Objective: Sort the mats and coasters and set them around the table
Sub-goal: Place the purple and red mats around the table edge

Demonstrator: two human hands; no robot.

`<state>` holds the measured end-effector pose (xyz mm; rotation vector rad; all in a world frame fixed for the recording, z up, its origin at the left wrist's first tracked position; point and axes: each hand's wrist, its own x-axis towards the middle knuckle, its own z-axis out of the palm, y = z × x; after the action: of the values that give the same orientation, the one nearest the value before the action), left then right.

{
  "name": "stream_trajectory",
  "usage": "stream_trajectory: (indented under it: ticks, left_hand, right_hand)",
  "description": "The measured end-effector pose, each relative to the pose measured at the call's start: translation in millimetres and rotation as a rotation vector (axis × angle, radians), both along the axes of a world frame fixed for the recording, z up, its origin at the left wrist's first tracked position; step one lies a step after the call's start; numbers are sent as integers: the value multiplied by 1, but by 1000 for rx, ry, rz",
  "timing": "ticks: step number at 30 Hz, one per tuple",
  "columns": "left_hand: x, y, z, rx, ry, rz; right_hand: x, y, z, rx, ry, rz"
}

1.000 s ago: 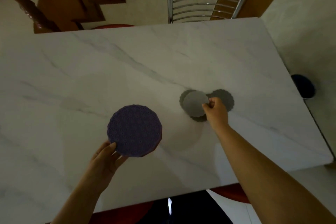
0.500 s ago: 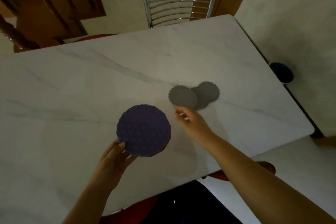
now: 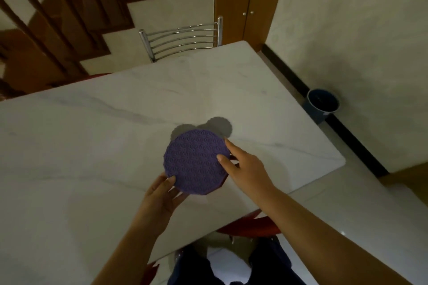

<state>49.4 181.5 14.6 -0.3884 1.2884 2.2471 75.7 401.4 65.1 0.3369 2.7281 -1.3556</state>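
While both your left hand (image 3: 162, 201) and right hand (image 3: 245, 169) grip the purple mat (image 3: 195, 162) above the table (image 3: 92, 146), the grey coasters (image 3: 220, 126) lie overlapped beyond it; nothing appears placed yet.

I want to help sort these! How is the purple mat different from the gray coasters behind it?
The purple mat is bigger; the gray coasters are smaller. The mat is held up off the table by the left hand and right hand; the coasters lie flat on it, overlapping. The mat has a raised star-like pattern and straight-sided edge; the coasters look plain with wavy edges. Both are roundish and flat.
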Motion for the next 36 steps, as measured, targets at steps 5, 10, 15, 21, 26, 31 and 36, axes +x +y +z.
stream_trajectory:
  ticks: [5,10,15,21,26,31,36]
  left_hand:
    - [32,81,-6,28,-13,67]
    - [66,152,-7,74,-26,148]
    - [84,184,-3,65,-44,209]
    - [70,182,-6,62,-46,274]
    - [52,169,-7,84,-38,325]
    - [27,159,-5,46,-55,316]
    - [6,161,-1,15,-51,311]
  right_hand:
    - [14,87,5,37,157,-49]
    - [23,164,9,1,67,6]
    - [23,204,15,-191,-3,-6]
    - [0,224,26,-564,-87,-180]
    - [-30,250,29,-753,-126,-342]
    - [-72,271,15,-860,-36,-500]
    - [-132,279,-16,-947,-66,-585]
